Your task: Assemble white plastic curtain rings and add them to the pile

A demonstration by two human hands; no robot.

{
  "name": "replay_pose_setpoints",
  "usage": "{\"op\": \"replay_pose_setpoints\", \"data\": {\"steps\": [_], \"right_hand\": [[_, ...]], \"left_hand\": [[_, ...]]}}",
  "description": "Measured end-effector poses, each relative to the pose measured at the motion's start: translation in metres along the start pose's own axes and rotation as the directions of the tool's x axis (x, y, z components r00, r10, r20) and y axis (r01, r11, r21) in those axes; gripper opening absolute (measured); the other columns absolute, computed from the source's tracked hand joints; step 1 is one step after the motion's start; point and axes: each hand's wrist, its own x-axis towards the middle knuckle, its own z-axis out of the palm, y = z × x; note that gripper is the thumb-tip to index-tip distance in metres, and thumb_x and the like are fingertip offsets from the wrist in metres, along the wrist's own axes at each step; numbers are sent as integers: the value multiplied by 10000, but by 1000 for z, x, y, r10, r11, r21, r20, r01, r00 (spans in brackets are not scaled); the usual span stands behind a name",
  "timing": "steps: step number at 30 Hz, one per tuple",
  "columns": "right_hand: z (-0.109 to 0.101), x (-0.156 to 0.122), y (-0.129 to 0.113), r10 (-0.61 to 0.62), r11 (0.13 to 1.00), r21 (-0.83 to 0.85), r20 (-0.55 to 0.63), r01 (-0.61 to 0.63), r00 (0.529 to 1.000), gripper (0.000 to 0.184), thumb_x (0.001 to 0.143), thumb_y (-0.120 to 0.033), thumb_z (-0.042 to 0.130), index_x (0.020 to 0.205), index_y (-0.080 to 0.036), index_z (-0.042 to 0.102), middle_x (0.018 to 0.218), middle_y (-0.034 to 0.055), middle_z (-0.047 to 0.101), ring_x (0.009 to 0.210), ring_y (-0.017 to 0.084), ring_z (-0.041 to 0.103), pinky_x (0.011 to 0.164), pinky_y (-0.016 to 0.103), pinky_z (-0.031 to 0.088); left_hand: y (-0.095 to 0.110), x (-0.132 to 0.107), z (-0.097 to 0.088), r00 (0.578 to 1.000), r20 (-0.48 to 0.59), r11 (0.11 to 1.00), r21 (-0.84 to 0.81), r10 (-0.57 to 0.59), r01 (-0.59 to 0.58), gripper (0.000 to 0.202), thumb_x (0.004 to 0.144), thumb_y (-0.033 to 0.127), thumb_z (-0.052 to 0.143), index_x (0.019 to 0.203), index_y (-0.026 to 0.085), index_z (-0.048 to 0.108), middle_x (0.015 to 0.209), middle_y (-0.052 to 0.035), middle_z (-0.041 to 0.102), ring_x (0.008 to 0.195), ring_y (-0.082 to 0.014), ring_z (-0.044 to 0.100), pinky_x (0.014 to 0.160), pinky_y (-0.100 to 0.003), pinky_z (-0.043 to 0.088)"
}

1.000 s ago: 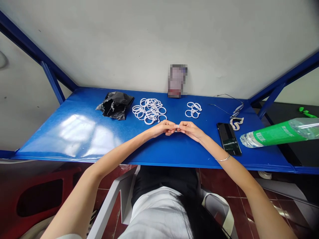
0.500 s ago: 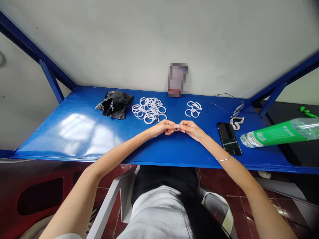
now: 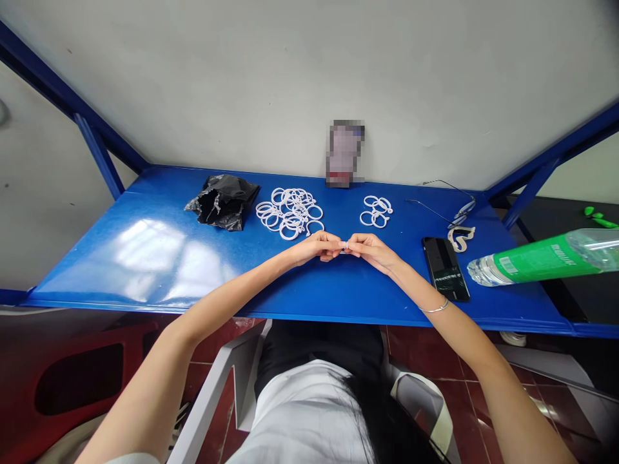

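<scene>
Head view is showing me the left hand [image 3: 319, 249] and right hand [image 3: 370, 250], both pinching a small white piece [image 3: 345, 245], probably a ring; fingers are hiding most of it. They're working over the blue table [image 3: 290, 293], nearer me than the overlapping ring pile [image 3: 293, 209] and the smaller ring group [image 3: 378, 210]. Pixelation is masking an upright object [image 3: 344, 154]; the frame's edge is cutting off a green-labelled bottle [image 3: 541, 259].

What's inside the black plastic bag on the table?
Only a dark hollow shows inside the black plastic bag; its folds cover the rest, contents can't be seen.
</scene>
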Motion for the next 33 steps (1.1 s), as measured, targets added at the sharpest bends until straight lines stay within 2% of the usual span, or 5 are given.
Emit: {"op": "replay_pose_setpoints", "data": {"steps": [6,18,23,33], "right_hand": [[1,0,-2,7,1000,-3,-9,-7,1000,362,624,-501,811,623,-181,643,612,-6,608,572,101,426,627,289,332],[2,0,0,-14,999,40,0,14,1000,363,643,-499,809,617,-185,628,526,-40,489,613,119,470,672,286,361],[3,-1,-4,3,997,81,10,-4,1000,367,640,-505,812,638,-186,632,576,-33,515,622,115,469,721,291,389],[3,-1,-4,14,992,126,13,-15,1000,346,673,-499,793,672,-179,661,546,-46,467,632,117,475,796,309,400]], "left_hand": [[-1,1,0,1000,-7,1000,-2,-5,5,471,708,511,730,566,100,547,510,26,406,449,-44,328,458,-209,205],[4,0,3,1000,15,999,17,27,-27,520,696,565,732,559,99,546,479,38,390,451,-39,299,466,-209,196],[2,1,3,998,27,999,-17,48,-47,524,712,582,716,584,102,550,497,38,398,461,-38,304,469,-204,205],[0,2,3,996,29,996,-40,85,-84,515,735,572,703,600,100,549,508,42,402,460,-35,313,469,-201,218]]}}
